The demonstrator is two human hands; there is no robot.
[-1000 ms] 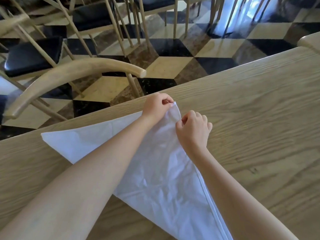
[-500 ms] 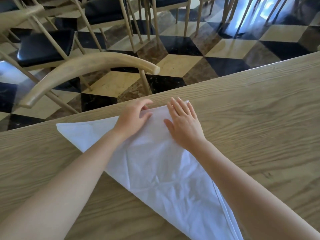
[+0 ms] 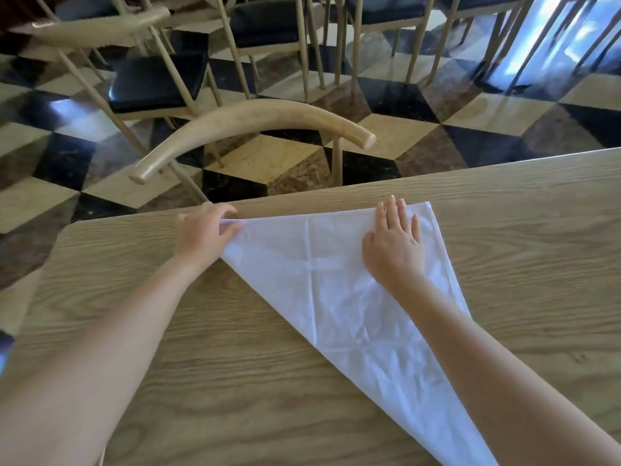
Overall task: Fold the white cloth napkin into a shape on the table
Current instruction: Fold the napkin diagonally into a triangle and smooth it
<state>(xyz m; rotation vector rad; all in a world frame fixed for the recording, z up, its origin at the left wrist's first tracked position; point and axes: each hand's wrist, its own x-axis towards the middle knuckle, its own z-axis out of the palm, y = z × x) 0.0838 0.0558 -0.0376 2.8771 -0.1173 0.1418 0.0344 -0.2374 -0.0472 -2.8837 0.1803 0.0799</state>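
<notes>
The white cloth napkin (image 3: 322,284) lies on the wooden table (image 3: 524,250) as a folded triangle, one edge along the table's far edge and its long point running toward me at the lower right. My left hand (image 3: 205,233) pinches the napkin's far left corner between thumb and fingers. My right hand (image 3: 393,243) lies flat, fingers spread, pressing on the napkin near its far right corner. My right forearm covers part of the napkin's right edge.
A curved wooden chair back (image 3: 248,129) stands just beyond the table's far edge. More chairs with black seats (image 3: 154,82) stand on the checkered floor (image 3: 403,129). The table's left corner (image 3: 70,230) is close to my left hand.
My left hand has slid out to the napkin's far left corner and pinched it. My right hand has moved right and stays flat. The view has shifted left.
</notes>
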